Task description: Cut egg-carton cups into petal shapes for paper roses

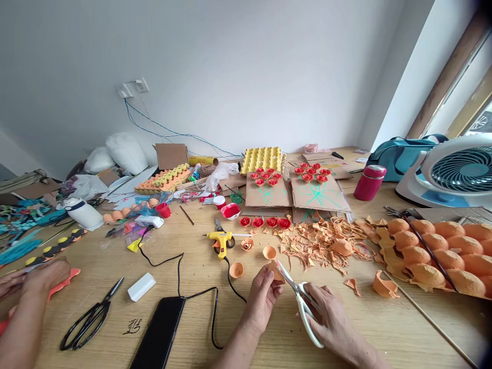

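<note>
In my left hand (pixel 262 300) is a small orange egg-carton piece (pixel 275 271), pinched between thumb and fingers. My right hand (pixel 332 320) grips white-handled scissors (pixel 306 313), their blades meeting the piece's edge. Just beyond my hands stand two trimmed orange cups (pixel 269 252) and a rolled orange paper flower (pixel 247 244). A yellow glue gun (pixel 222 242) lies to their left. Behind is a row of red flowers (pixel 272 222). Curly orange scraps (pixel 326 238) are heaped to the right, near an uncut carton cup (pixel 385 285).
At far left another person's hand (pixel 49 274) works on an orange strip. Black scissors (pixel 92 315), a white block (pixel 141 287) and a phone (pixel 158 333) lie left of me. An orange egg tray (pixel 434 251), fan (pixel 453 169) and red flask (pixel 369 183) stand right.
</note>
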{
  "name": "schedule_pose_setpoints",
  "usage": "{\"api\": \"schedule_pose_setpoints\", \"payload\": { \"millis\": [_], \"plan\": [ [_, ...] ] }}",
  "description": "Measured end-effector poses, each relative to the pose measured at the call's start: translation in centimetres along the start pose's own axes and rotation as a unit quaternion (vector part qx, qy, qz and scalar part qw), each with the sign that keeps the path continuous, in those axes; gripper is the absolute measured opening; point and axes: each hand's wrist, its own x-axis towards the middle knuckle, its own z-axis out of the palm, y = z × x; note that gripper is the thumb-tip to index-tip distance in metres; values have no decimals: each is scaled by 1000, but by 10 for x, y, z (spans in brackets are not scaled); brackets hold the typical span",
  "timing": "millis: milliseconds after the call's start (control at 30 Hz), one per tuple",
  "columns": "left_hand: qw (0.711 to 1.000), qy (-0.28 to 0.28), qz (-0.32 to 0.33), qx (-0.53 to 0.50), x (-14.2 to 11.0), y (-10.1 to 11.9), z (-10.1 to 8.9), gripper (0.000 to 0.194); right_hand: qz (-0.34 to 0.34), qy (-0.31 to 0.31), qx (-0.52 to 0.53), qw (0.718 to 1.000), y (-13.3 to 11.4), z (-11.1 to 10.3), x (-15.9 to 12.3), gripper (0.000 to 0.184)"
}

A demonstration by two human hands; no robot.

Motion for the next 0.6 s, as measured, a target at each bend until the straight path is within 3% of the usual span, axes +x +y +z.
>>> {"api": "schedule_pose_setpoints", "payload": {
  "millis": [133, 300, 433, 600],
  "plan": [
    [999, -22, 7, 34, -2, 1, 2, 28, -1, -9, -7, 1000, -2, -2, 0, 18],
    [992, -8, 44, 116, -2, -1, 2, 32, -1, -19, -10, 1000, -3, -3, -1, 19],
    [980, -15, 91, 176, -2, -1, 2, 37, -10, -13, -19, 1000, -1, -3, -1, 20],
    [975, -30, 96, 198, -3, 2, 2, 37, -31, 5, -28, 999, 0, -1, -1, 19]
  ]
}}
